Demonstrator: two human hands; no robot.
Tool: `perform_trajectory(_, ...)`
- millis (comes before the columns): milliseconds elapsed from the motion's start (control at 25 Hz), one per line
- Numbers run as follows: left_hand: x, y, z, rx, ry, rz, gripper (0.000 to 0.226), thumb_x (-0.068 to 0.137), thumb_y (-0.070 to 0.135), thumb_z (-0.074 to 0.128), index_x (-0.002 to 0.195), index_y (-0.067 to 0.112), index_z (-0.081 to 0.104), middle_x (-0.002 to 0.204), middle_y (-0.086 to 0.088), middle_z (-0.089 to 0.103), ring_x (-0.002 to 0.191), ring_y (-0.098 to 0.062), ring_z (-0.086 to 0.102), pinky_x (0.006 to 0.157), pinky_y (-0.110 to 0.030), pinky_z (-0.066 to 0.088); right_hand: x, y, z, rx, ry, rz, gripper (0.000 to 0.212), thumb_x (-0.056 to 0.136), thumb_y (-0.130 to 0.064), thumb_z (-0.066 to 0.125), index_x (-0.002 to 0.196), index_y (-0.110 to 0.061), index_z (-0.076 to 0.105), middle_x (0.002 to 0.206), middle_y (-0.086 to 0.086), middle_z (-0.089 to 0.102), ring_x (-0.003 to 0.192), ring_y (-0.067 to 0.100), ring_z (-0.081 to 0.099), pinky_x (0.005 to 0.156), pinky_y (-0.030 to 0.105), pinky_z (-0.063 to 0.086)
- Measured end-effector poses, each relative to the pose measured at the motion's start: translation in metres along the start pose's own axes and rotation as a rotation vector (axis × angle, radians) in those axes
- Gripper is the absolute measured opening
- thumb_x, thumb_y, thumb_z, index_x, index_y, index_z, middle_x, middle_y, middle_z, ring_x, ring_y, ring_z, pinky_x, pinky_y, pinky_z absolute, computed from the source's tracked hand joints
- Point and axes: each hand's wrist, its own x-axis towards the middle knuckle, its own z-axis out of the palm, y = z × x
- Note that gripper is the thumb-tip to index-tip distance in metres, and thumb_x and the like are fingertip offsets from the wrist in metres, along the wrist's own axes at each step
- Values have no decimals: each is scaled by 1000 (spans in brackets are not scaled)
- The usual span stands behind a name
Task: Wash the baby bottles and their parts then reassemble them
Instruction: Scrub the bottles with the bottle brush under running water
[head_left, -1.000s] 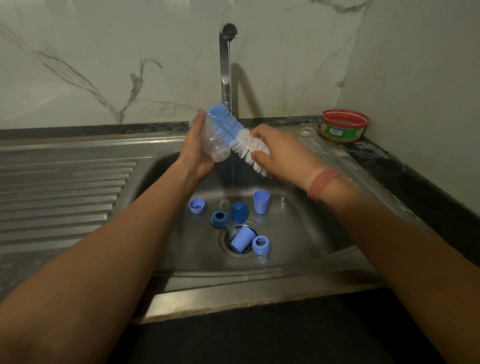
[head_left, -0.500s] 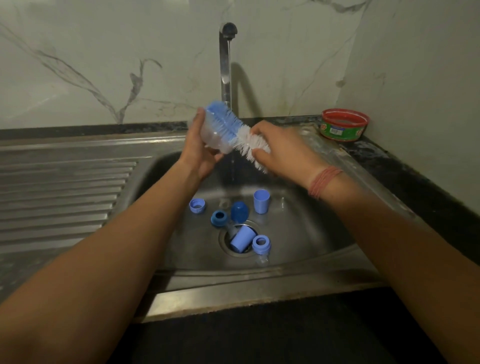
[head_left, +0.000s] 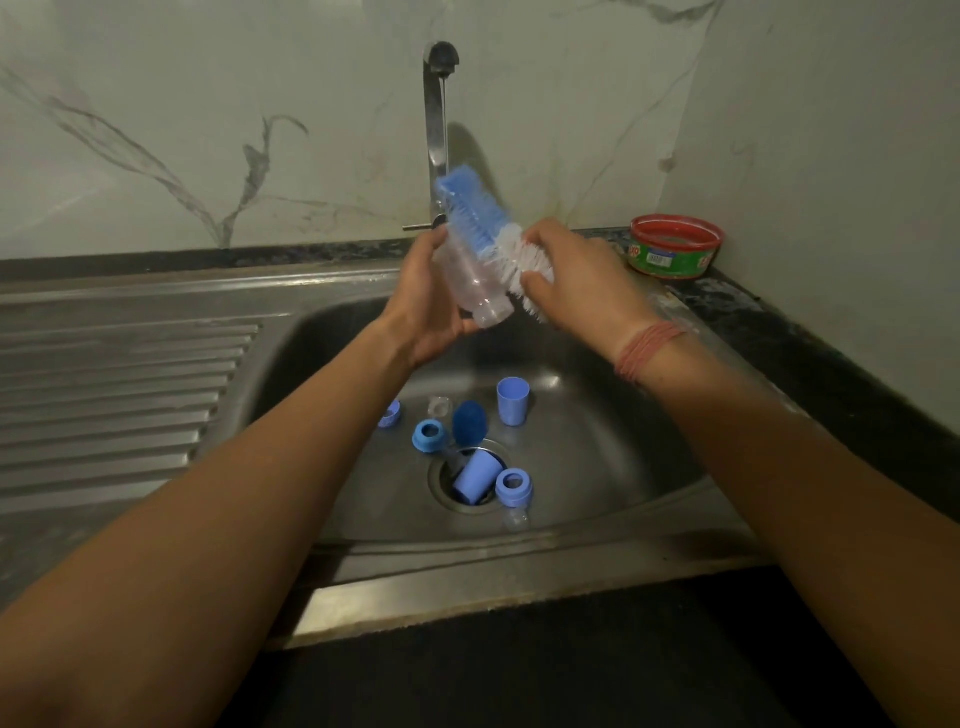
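Item: clear baby bottle (head_left: 470, 283), held tilted over the sink (head_left: 597, 431), directly below the tap (head_left: 440, 57), which stood at 12 o'clock of the basin

Left hand (head_left: 423, 304): fingers curled round the bottle body, mouth end pointing down toward 5 o'clock

Right hand (head_left: 574, 283): fingers wrapped round the white bristle end of the bottle brush (head_left: 480, 226); blue bristles lay against the bottle's outer wall, tip toward 11 o'clock

Parts lying loose in the basin: upright blue cap (head_left: 512, 400) at 1 o'clock of the drain (head_left: 470, 480); second blue cap (head_left: 474, 477) on its side across the drain; blue collar ring (head_left: 429, 435) at 10 o'clock; another ring (head_left: 513, 486) at 3 o'clock; dark blue piece (head_left: 469, 422) at 12 o'clock

Also present: red-rimmed tub (head_left: 675, 253) on the counter at 2 o'clock

Handling note, as judgement: step was scrubbing the bottle's outside; best done with the left hand turning the bottle while the brush strokes along its length, a firm hold being wise since wet plastic likely slips; loose parts over the drain risk blocking it
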Motion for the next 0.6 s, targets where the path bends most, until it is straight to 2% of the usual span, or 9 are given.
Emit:
perform_trajectory(120,1,3,-20,-107,168,103,60,97,56,46,141,15,50,127,-13,64,111,-29,66,80,-40,58,-3,-9,9,-6,-72,-83,39,91,-17,54,129,-12,49,112,19,63,98,37,59,73,32,41)
perform_trajectory(200,3,7,-30,-148,229,136,64,95,60,48,141,16,51,125,-12,66,111,-29,67,81,-39,58,-4,-12,12,-7,-79,-123,38,90,-17,55,127,-13,50,106,19,63,93,38,59,75,38,47)
perform_trajectory(240,3,8,-30,-123,209,131,66,95,63,45,141,16,50,126,-12,66,113,-29,66,83,-40,58,-4,-11,12,-12,-68,-125,37,90,-17,54,126,-13,50,103,19,63,92,38,59,74,39,47)
perform_trajectory(400,-1,-1,0,95,-41,79,71,96,69,31,142,18,51,134,-11,62,124,-29,59,101,-47,50,0,-3,4,-40,20,-68,35,91,-18,52,125,-11,48,104,23,63,91,42,59,70,38,44)
perform_trajectory(480,-4,-5,14,108,-68,31,65,99,65,28,140,21,52,131,-9,65,122,-28,61,99,-48,51,2,3,-1,-70,61,-39,33,91,-17,52,123,-11,48,103,22,63,89,41,60,66,37,42)
perform_trajectory(600,-2,0,10,0,-30,24,62,102,57,26,143,17,48,132,-14,63,118,-31,63,94,-48,54,2,2,0,-71,54,-37,35,89,-18,53,124,-13,48,104,22,63,90,41,60,67,36,41)
